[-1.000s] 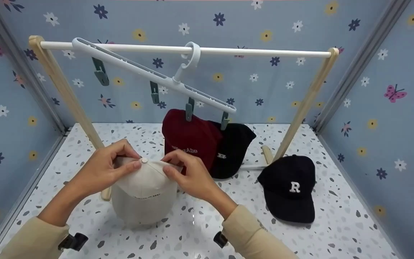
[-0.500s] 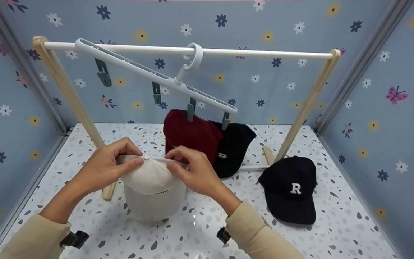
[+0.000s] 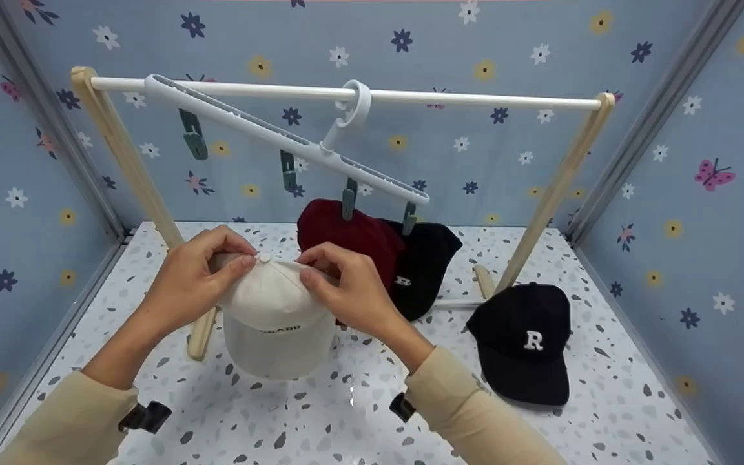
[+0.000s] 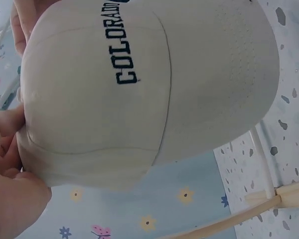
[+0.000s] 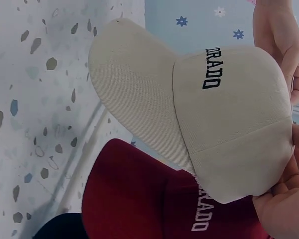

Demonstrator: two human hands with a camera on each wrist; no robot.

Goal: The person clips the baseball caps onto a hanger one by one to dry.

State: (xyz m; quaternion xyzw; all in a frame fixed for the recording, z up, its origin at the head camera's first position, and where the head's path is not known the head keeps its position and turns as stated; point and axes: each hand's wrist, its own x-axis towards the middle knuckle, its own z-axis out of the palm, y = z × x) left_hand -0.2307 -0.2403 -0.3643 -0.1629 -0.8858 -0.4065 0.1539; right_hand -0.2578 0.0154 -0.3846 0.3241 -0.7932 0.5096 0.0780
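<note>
Where the garment rack (image 3: 549,194) stands: behind the cream cap (image 3: 278,313).
Hanger (image 3: 325,155): hooked on the rack, tilted, right end low.
Cream cap: bill down, crown top between the fingertips.
Maroon cap (image 3: 340,226): clipped below hanger, partly behind the right hand (image 3: 352,290).
Front black cap (image 3: 522,349): near rack leg, right side.
Left hand (image 3: 191,278): thumb and index closed, pinching crown beside button (image 3: 265,258).
Right hand: likewise pinching, opposite side.

A speckled white tabletop (image 3: 320,426) lies between blue, flower-printed walls (image 3: 436,39).

Four caps (image 3: 275,292), four clips (image 3: 196,146), one hanger (image 3: 318,153), one rack (image 3: 488,100).
</note>
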